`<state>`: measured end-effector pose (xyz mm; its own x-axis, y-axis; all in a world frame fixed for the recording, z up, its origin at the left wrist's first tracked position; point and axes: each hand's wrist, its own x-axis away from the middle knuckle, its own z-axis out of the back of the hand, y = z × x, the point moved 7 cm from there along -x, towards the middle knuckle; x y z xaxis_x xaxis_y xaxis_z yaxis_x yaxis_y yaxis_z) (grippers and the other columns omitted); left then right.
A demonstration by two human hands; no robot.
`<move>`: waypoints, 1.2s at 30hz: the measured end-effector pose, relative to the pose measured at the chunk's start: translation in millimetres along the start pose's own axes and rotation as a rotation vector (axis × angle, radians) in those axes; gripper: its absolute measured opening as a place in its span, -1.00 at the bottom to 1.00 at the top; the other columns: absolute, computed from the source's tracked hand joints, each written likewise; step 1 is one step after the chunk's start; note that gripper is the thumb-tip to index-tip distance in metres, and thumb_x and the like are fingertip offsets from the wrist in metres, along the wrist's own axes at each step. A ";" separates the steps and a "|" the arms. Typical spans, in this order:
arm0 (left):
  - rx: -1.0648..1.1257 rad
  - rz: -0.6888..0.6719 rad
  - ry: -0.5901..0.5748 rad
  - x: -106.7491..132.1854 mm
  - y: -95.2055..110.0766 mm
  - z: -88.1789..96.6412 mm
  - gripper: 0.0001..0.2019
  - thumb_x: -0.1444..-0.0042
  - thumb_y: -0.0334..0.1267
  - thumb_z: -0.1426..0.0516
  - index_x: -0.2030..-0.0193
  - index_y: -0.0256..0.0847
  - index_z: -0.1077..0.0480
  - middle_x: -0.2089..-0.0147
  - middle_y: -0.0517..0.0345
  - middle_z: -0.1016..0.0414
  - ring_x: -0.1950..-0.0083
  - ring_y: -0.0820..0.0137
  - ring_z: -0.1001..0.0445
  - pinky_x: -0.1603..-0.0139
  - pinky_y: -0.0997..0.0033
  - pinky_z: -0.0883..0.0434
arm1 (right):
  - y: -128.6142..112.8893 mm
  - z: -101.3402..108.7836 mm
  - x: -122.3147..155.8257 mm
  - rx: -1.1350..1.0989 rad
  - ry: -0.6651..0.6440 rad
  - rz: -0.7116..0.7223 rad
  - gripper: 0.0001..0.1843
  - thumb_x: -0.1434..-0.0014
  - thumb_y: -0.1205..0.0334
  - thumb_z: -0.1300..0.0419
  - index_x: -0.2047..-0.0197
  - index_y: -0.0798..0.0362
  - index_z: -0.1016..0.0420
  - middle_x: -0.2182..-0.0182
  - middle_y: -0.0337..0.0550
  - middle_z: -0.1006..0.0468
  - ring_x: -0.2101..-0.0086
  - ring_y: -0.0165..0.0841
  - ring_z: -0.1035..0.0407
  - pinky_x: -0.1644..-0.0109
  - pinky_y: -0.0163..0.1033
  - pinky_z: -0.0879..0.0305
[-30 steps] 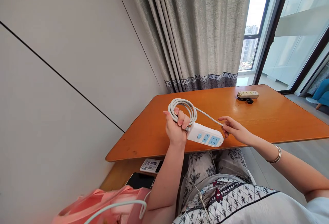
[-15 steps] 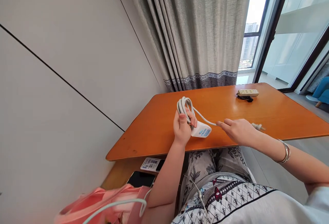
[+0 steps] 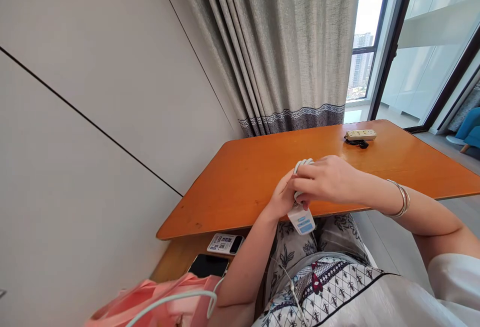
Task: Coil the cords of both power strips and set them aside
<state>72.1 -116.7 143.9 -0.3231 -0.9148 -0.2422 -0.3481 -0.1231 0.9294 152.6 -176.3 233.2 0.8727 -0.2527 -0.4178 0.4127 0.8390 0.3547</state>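
Observation:
Over the table's near edge, my left hand (image 3: 281,198) is closed around a coiled white power cord (image 3: 304,161), partly hidden behind my other hand. My right hand (image 3: 328,181) lies across the coil and the left fingers, its own fingers bent round the cord. Below both hands hangs a white block (image 3: 302,219) with a blue label, tilted in front of my lap. What kind of block it is, I cannot tell. The cord's plug is out of sight.
A cream power strip (image 3: 360,135) with a black cord lies at the back right of the orange wooden table (image 3: 232,182). Below the left edge are a black phone (image 3: 209,265), a white printed box (image 3: 222,243) and a pink bag (image 3: 150,303). A wall stands on the left.
My right hand has moved left and up onto the coil, winding the cord in. The left hand has shifted right, and the white block has swung to hang downward. The plug has left the tabletop.

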 end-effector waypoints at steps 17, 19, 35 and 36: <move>0.266 0.136 -0.545 21.2 2.6 -32.8 -0.46 -0.05 0.33 -0.18 0.37 -0.16 -0.20 0.75 0.47 -0.01 0.79 0.57 -0.05 0.72 0.58 -0.03 | 69.2 -21.5 4.7 -0.777 0.216 -0.196 -0.24 -0.35 -0.34 0.16 0.25 0.08 -0.64 0.41 -0.11 -0.51 0.37 -0.37 -0.39 0.24 -0.26 -0.27; 0.280 0.151 -0.497 18.5 1.9 -29.8 -0.46 -0.05 0.31 -0.19 0.38 -0.17 -0.20 0.75 0.47 0.01 0.80 0.58 -0.03 0.72 0.59 -0.02 | 65.5 -28.8 11.3 -0.900 0.267 -0.261 -0.19 -0.39 -0.30 0.28 0.19 0.10 -0.62 0.32 -0.05 -0.56 0.29 -0.34 -0.43 0.14 -0.24 -0.32; 0.436 0.322 -0.289 -1.4 -9.7 -2.4 -0.46 -0.30 0.24 0.09 0.50 -0.15 -0.12 0.83 0.47 0.16 0.84 0.56 0.10 0.72 0.58 -0.07 | 54.5 -93.4 45.6 -1.633 0.088 -0.467 -0.36 -0.09 -0.29 -0.31 0.07 0.11 -0.37 0.30 -0.13 -0.53 0.26 -0.32 -0.49 0.26 -0.29 -0.36; 0.441 0.329 -0.280 -3.2 -10.8 -1.2 -0.46 -0.31 0.23 0.10 0.51 -0.15 -0.13 0.83 0.46 0.15 0.84 0.56 0.10 0.72 0.58 -0.07 | 54.8 -95.1 47.0 -1.645 0.102 -0.487 -0.39 -0.10 -0.27 -0.31 0.10 0.11 -0.37 0.32 -0.15 -0.51 0.27 -0.33 -0.50 0.29 -0.31 -0.35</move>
<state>77.9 -112.9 135.0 -0.6733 -0.7348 -0.0823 -0.5027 0.3733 0.7797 191.4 -96.3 153.4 0.7117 -0.6403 -0.2890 -0.1235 0.2910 -0.9487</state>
